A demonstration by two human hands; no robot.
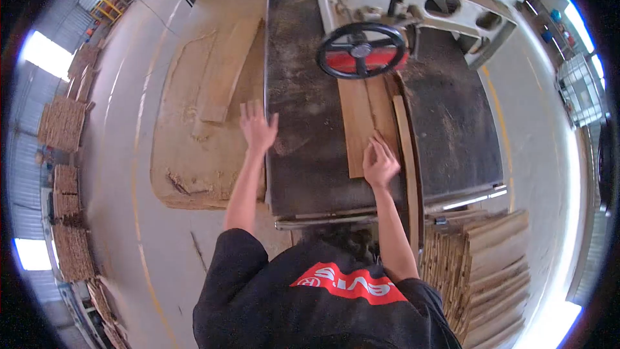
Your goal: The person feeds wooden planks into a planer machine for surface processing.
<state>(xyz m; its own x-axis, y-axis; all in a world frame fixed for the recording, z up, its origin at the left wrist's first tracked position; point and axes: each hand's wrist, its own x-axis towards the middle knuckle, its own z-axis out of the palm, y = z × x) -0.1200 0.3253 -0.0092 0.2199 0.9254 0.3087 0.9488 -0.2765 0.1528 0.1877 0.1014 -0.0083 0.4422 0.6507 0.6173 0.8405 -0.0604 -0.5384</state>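
Stacked boards (pixel 494 271) stand nearest, at right. Right hand (pixel 381 165): fingers bent, at the near end of a wooden board (pixel 357 119) lying on the dark desk (pixel 303 161); grip cannot be determined. Left hand (pixel 258 130): well apart from it, fingers spread, by the desk's left edge, near a loose plank (pixel 231 71). The board's far part runs beneath a black handwheel (pixel 361 50).

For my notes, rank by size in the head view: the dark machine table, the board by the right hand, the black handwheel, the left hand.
1. Dark machine table
2. Board by the right hand and black handwheel: too alike to rank, the board being partly covered
3. Left hand
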